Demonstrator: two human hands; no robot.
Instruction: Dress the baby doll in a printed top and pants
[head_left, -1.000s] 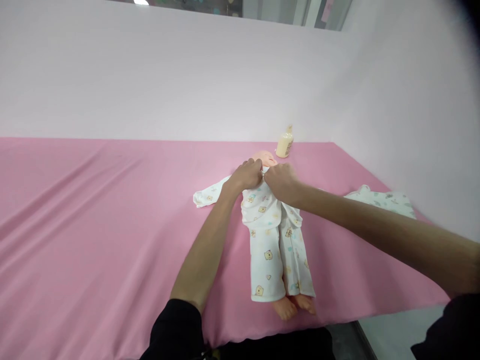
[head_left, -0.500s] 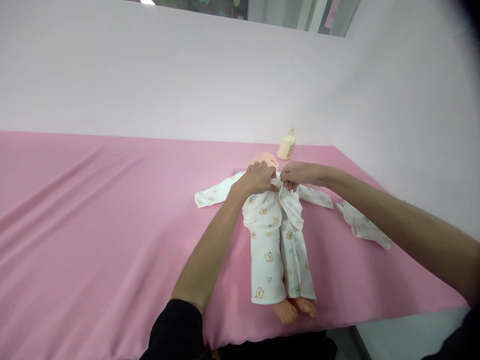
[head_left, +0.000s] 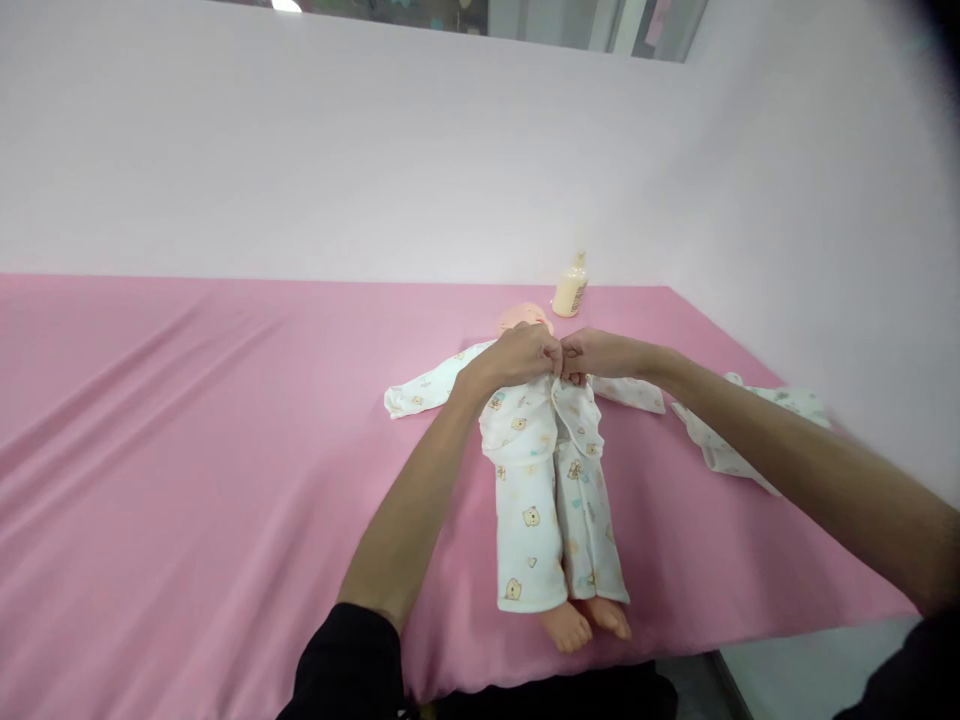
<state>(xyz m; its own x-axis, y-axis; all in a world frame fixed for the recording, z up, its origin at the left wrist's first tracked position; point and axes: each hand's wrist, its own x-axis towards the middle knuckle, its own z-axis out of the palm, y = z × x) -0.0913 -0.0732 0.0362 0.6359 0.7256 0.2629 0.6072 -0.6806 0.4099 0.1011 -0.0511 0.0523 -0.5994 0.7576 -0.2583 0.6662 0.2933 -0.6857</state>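
A baby doll (head_left: 564,626) lies on its back, feet toward me, its head mostly hidden behind my hands. It wears a white long-sleeved top (head_left: 519,425) and matching pants (head_left: 529,530), both printed with small bears. At the upper chest, my left hand (head_left: 525,355) is closed in a pinch on the front edge of the top. Right beside it, my right hand (head_left: 589,355) pinches the other front edge, the two sets of fingertips meeting. Whatever fastener may be between the fingers is hidden. Below the hands the front edges of the top hang slightly apart.
A pump bottle (head_left: 570,290) of pale yellow liquid stands behind the doll's head, near the wall. Another white printed cloth (head_left: 724,445) lies at the right, partly behind my right forearm. The pink sheet (head_left: 225,480) has long creases on the left.
My hands have come closer together at the top's neckline, bringing the two front edges toward each other. The view has shifted slightly.
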